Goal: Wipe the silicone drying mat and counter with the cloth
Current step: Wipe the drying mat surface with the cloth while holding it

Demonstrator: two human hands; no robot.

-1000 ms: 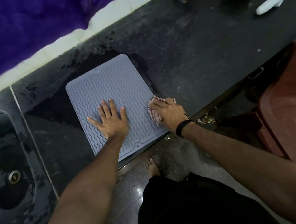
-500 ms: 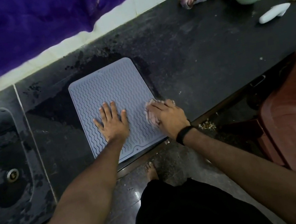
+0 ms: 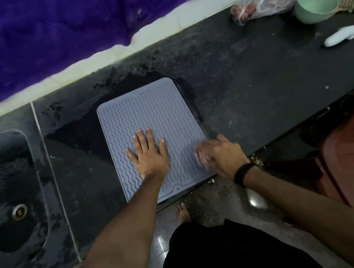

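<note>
grey-blue wavy-ribbed silicone mat (image 3: 153, 119) lies flat on the dark, wet-patched bench (image 3: 245, 91) near its front edge; pale cloth (image 3: 201, 156), blurred, on the mat's right edge under my fingers.

A grey-blue wavy-ridged mat (image 3: 145, 115) lies on a black speckled counter (image 3: 245, 91) near a pale green bowl (image 3: 315, 5).

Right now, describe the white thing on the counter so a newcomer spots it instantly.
Follow the black counter to its far right end, past the green bowl. Just in front of the bowl lies the white object: a smooth, elongated, rounded piece lying flat, the only plain white item there.
</note>
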